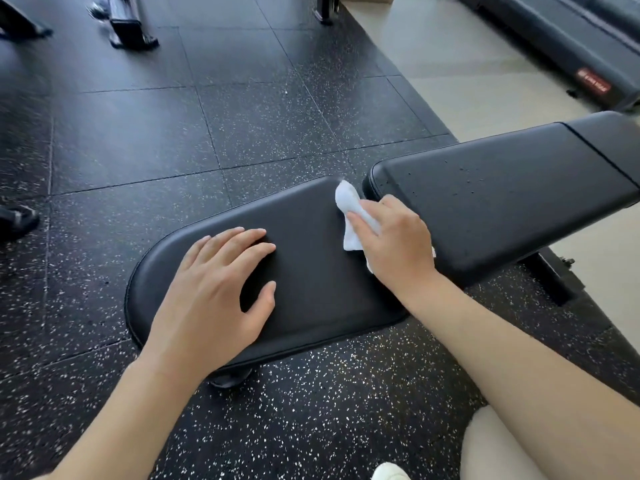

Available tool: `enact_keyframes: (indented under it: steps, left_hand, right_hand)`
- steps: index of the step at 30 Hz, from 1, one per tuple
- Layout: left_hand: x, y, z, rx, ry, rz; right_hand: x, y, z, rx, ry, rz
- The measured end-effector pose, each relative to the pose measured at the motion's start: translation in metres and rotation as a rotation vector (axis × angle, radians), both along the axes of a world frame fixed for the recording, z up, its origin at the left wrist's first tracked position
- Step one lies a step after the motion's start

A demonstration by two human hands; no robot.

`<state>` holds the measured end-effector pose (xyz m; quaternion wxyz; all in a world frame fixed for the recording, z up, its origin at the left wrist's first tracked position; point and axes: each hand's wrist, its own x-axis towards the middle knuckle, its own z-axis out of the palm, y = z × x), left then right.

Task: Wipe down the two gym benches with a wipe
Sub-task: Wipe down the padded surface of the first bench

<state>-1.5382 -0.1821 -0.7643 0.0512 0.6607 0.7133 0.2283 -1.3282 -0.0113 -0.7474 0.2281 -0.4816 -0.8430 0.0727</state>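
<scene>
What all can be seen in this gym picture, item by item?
Seat pad: one, black, centre, on the bench.
Back pad: one, black, right of the seat pad, with droplets.
Wipe: one, white, at the seat pad's far right corner.
Rubber floor: black, speckled white tiles.
Treadmill: one, black, top right.
Shoe: one, white, bottom edge.
Left hand: flat on the seat pad.
Right hand: holds the wipe.

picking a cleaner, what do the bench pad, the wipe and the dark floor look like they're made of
Bench pad: looks like smooth black vinyl or faux leather, soft sheen, piped edge. Wipe: white, crumpled, seemingly paper or nonwoven cloth; can't tell which. Dark floor: apparently rubber tiles, matte black with white flecks and visible seams.
</scene>
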Motion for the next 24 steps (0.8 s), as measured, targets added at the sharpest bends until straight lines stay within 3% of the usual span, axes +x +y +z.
enact_keyframes:
  steps: [7,17,19,24]
  left_hand:
    - [0.002,0.002,-0.002,0.085,-0.075,0.054]
    - [0.006,-0.002,-0.002,0.136,-0.082,0.192]
    - [0.007,-0.002,-0.001,0.132,-0.084,0.187]
    - [0.007,-0.004,-0.001,0.163,-0.069,0.192]
  right_hand:
    - [-0.079,0.091,-0.001,-0.096,-0.047,0.026]
    - [0.007,-0.055,0.0,0.117,-0.082,0.624]
    - [-0.009,-0.034,0.006,0.081,-0.086,0.576]
    - [-0.076,0.027,0.011,0.039,-0.104,0.149]
